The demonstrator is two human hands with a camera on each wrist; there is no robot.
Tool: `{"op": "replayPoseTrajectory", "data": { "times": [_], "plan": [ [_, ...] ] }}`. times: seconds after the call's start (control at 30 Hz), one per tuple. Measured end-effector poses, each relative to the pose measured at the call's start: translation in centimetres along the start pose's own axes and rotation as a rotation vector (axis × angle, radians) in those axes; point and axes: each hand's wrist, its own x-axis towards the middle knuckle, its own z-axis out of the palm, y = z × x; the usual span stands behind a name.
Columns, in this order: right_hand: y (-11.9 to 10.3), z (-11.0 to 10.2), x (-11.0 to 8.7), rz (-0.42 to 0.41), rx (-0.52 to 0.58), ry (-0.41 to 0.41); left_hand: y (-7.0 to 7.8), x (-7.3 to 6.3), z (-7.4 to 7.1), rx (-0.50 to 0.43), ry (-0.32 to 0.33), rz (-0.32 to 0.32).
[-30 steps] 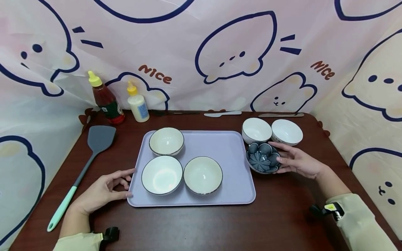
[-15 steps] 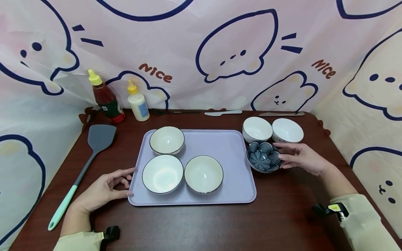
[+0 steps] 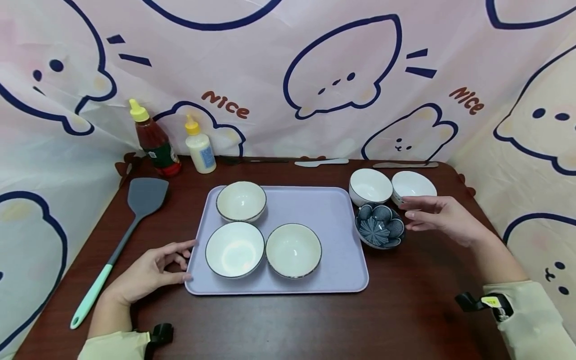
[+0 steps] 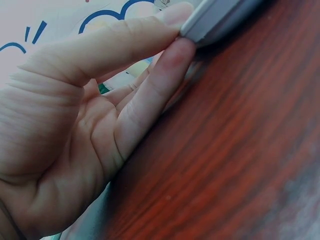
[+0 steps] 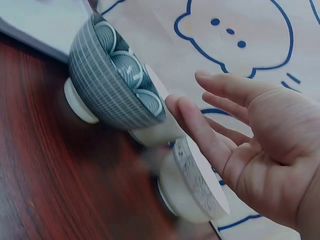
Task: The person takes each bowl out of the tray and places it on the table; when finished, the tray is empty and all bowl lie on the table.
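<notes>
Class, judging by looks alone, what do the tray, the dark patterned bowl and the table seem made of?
Tray: probably plastic, matte lilac, with an even, moulded-looking rim.
Dark patterned bowl: likely glazed ceramic; a highlight shines inside and its foot is pale.
Table: wood or wood-look laminate, slightly glossy; grain streaks show, which is unclear.

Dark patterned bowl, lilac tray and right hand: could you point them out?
Dark patterned bowl (image 3: 378, 228), head view, patterned inside.
Lilac tray (image 3: 339, 240), head view, bare right part.
Right hand (image 5: 260, 167), right wrist view, palm.

"Nice" (image 3: 225, 104) — twice, brown, on wall cloth (image 3: 265, 65); bottle labels (image 3: 206, 157) — unreadable.
</notes>
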Motion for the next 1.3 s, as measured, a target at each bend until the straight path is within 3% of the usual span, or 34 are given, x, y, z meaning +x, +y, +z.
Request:
{"op": "replayPoseTrajectory", "data": {
  "times": [0.2,0.47,0.7,0.97,1.3],
  "plan": [
    [-1.2,1.5,0.4,-0.016,0.01,-0.002,0.1,0.0,-0.2,0.008,0.0,-0.014],
    [-2.6,4.4,1.9,-0.067,0.118,-0.129,0.1,0.0,-0.2,0.01,0.0,-0.015],
    [-4.0,7.1,3.4,-0.03,0.132,-0.198,0.1,0.0,-0.1,0.013,0.005,-0.008],
    [-6.2,10.9,4.3,-0.05,0.144,-0.312,0.2,0.0,-0.1,0.027,0.008,-0.014],
    [-6.8,13.9,5.9,0.025,0.169,-0.376,0.2,-0.1,0.0,0.028,0.007,-0.011]
  ]
}}
